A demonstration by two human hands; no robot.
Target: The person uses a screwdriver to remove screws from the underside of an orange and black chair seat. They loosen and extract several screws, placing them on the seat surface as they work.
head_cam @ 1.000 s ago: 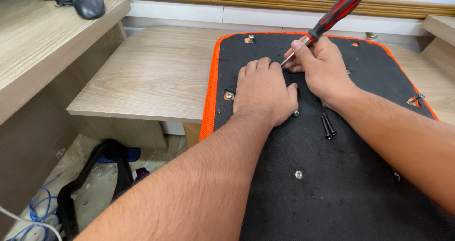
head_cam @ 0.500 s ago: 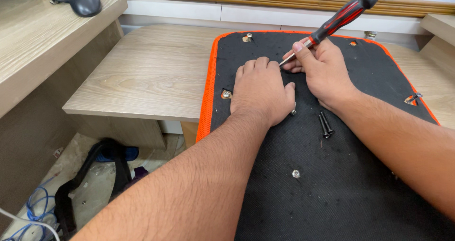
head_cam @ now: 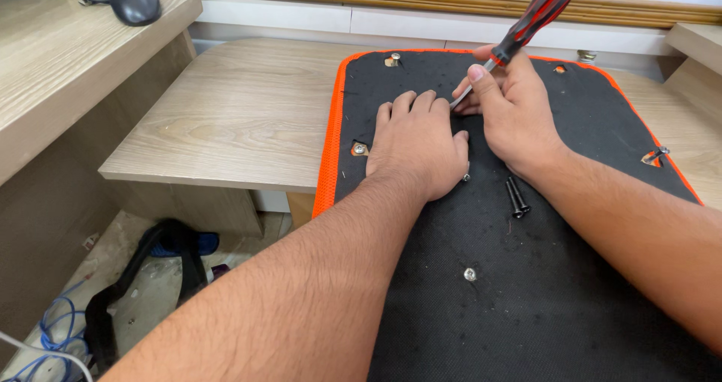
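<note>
Nearest the camera, a bright screw head (head_cam: 470, 274) sat seated in the black fabric underside of the seat pad (head_cam: 571, 292), w/ orange mesh trim along its left and far edges. Just beyond it, two loose black bolts (head_cam: 516, 197) lay side by side on the fabric, close to the right wrist; good to leave them there, off the edge, and not brush them w/ the forearm.

The left hand (head_cam: 418, 143) lay palm down on the pad, fingers (head_cam: 410, 104) spread a little and flat, holding nothing, only pressing the fabric. A small metal part (head_cam: 467, 177) showed at the heel of its thumb. Keeping that palm firm looked right, since the pad overhung the wooden surface (head_cam: 241, 115) and could slide.

The right hand (head_cam: 515, 111) held a red and black screwdriver (head_cam: 526, 25), fingers wrapped low on the shaft near the tip, thumb along it, handle tilted up and away. The tip (head_cam: 454, 104) met the fabric just beside the left fingertips; what it bore on was hidden by both hands. Judgement: the low pinch suited guiding the tip, but the tool leaned a lot, so bringing it more upright before turning would cut slip risk toward the left fingers.

Farther off, screws (head_cam: 361, 149) (head_cam: 394, 59) sat in orange-edged cutouts.
</note>
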